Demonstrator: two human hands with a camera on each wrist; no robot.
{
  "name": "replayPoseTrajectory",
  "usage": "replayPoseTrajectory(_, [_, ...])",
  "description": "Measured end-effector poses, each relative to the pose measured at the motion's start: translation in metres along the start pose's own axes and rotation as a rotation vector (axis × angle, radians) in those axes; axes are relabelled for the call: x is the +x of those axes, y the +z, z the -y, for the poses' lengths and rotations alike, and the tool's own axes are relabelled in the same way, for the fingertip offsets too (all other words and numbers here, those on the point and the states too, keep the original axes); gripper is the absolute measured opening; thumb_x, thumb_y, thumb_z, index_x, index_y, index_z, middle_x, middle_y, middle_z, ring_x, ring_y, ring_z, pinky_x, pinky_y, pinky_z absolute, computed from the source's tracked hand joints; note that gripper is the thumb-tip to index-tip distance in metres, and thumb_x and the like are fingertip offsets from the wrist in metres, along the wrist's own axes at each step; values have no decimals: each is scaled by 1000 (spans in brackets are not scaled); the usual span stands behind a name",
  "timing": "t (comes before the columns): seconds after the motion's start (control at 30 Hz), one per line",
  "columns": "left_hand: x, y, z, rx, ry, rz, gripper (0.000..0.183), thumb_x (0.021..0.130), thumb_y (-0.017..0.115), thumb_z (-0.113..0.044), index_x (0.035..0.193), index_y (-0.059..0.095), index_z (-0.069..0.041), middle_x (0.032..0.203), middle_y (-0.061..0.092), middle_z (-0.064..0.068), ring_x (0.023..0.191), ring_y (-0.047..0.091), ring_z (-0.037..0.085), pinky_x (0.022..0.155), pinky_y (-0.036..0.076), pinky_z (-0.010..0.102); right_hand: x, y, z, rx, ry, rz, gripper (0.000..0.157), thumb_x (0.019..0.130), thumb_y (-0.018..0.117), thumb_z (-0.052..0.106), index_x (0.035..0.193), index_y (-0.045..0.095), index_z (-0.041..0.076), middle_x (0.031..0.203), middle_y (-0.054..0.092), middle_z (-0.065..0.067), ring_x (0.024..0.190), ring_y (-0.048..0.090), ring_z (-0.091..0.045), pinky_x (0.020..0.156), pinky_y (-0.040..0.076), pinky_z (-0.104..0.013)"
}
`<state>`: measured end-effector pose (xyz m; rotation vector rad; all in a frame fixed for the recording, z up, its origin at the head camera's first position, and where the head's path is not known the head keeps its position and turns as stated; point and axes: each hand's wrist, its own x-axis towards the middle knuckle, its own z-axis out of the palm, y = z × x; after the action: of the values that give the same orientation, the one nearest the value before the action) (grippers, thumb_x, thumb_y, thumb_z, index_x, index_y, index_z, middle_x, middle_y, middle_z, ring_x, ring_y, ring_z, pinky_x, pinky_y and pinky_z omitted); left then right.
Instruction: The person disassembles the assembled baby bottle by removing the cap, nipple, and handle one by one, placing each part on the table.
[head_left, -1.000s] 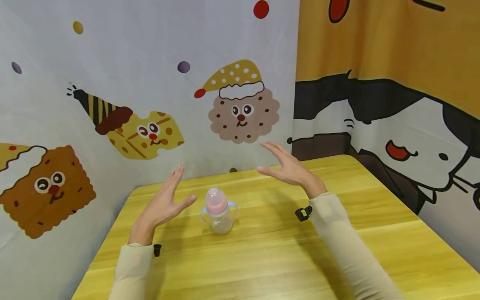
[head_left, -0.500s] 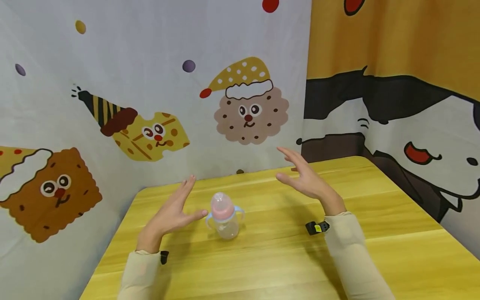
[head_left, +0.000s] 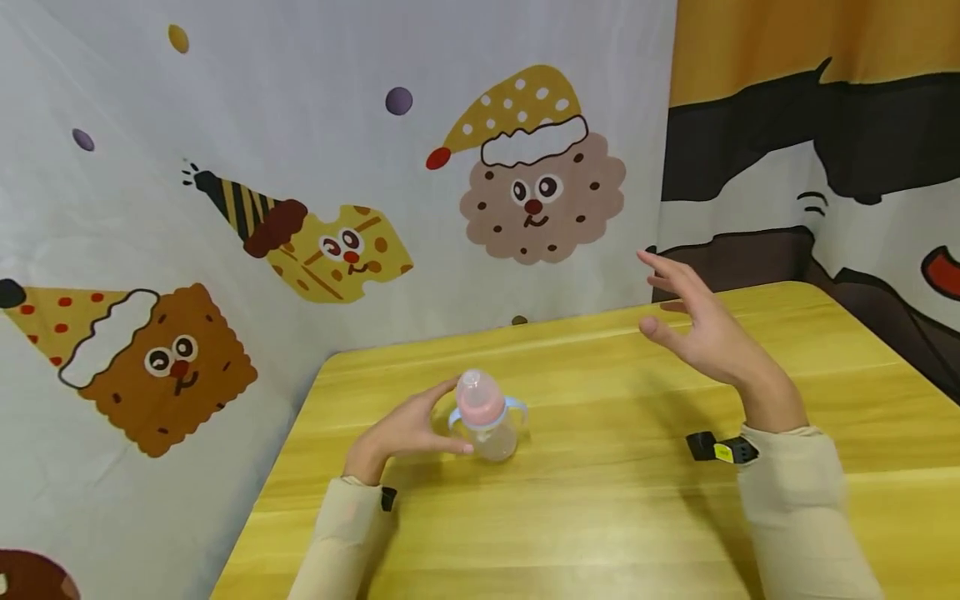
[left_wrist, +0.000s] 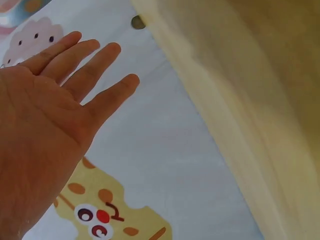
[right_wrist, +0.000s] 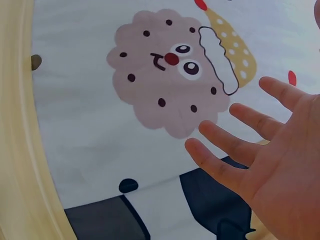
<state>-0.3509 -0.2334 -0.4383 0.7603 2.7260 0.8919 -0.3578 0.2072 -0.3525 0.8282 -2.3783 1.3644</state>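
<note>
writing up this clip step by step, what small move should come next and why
Probably close the left hand round the baby bottle. That hand's thumb and fingers are spread at the bottle's left side, while the bottle stands upright on the table; whether they touch it is unclear. The right hand is open and apart from it.

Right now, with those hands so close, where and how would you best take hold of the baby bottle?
Probably by its left blue handle, from the person's left. The baby bottle stands upright, and that curved handle juts out toward the left hand, whose thumb and fingers are apart. The right blue handle could steady it.
</note>
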Motion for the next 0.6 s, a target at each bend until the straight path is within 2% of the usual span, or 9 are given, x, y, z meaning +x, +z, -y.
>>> replayPoseTrajectory(0.1, [6,6,2,5,17,4,107,66,81,-61,152,30,-25,152,39,-1,139,38,22,109,36,48,-1,-4,2,-9,5,2,76,93,64,19,154,22,35,155,25,2,139,33,-34,107,33,-43])
replayPoseTrajectory(0.2, [7,6,4,13,17,8,105,66,82,-61,151,32,-25,151,41,-3,138,40,20,109,37,47,1,-4,5,-21,-4,5,78,92,66,18,155,22,34,155,26,1,138,33,-34,105,30,-24])
replayPoseTrajectory(0.27, [9,8,4,7,29,13,103,67,82,-59,151,33,-27,150,42,-5,137,40,18,109,37,46,1,-5,7,-21,5,4,79,91,67,18,154,22,35,155,25,2,137,33,-34,105,29,-25])
replayPoseTrajectory(0.4, [11,8,6,4,73,33,97,68,83,-56,149,34,-33,148,43,-10,136,42,13,110,37,42,1,-5,9,-5,36,5,82,90,69,19,153,22,40,156,24,5,137,32,-34,109,27,-43])
replayPoseTrajectory(0.43, [13,11,7,2,86,31,96,68,83,-56,148,34,-34,147,44,-12,135,42,11,110,37,41,0,-6,10,-9,41,10,83,89,70,19,153,21,41,156,24,6,137,32,-34,109,27,-43])
replayPoseTrajectory(0.47, [14,13,8,4,101,27,95,68,83,-56,148,35,-35,146,45,-13,134,43,11,110,37,41,1,-6,10,-12,42,13,84,89,70,19,153,21,42,156,23,6,137,32,-33,109,27,-43])
replayPoseTrajectory(0.6, [17,18,10,-4,120,17,93,66,84,-57,145,38,-38,142,48,-17,132,45,6,110,37,37,2,-5,10,-19,44,14,86,88,72,17,152,22,42,156,23,7,137,32,-32,107,25,-25])
